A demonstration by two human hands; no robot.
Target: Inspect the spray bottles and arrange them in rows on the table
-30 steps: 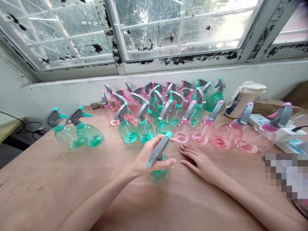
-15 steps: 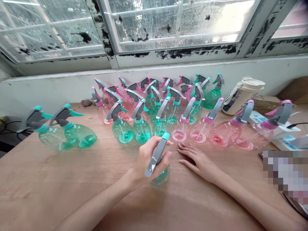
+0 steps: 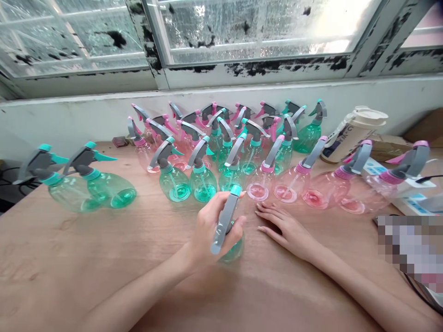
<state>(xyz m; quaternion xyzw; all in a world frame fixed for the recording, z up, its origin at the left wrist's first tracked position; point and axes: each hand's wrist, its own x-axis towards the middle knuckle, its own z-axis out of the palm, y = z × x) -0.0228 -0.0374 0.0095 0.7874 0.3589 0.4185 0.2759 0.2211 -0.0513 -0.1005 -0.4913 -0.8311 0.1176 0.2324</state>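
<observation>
My left hand [image 3: 212,226] is wrapped round the neck of a green spray bottle [image 3: 235,251], just below its grey and teal head. Much of that bottle is hidden by the hand. My right hand [image 3: 284,228] lies flat on the wooden table [image 3: 155,295], fingers apart and holding nothing. Beyond both hands runs a front row with a green spray bottle [image 3: 203,184] among others of its colour, and a pink spray bottle [image 3: 258,186] beginning the pink ones to the right. Two green spray bottles stand apart at the left, the nearer-in one [image 3: 112,191] overlapping its neighbour.
Several more pink and green spray bottles crowd behind the front row, before the white wall [image 3: 86,115]. A cream tumbler [image 3: 353,133] stands at the back right, near a white power strip [image 3: 420,203]. A pixelated flat item [image 3: 411,249] lies at the right edge.
The view has shifted slightly, so the bottles at the back sit a little higher in the picture. Both hands keep their places, the left still gripping the green spray bottle.
</observation>
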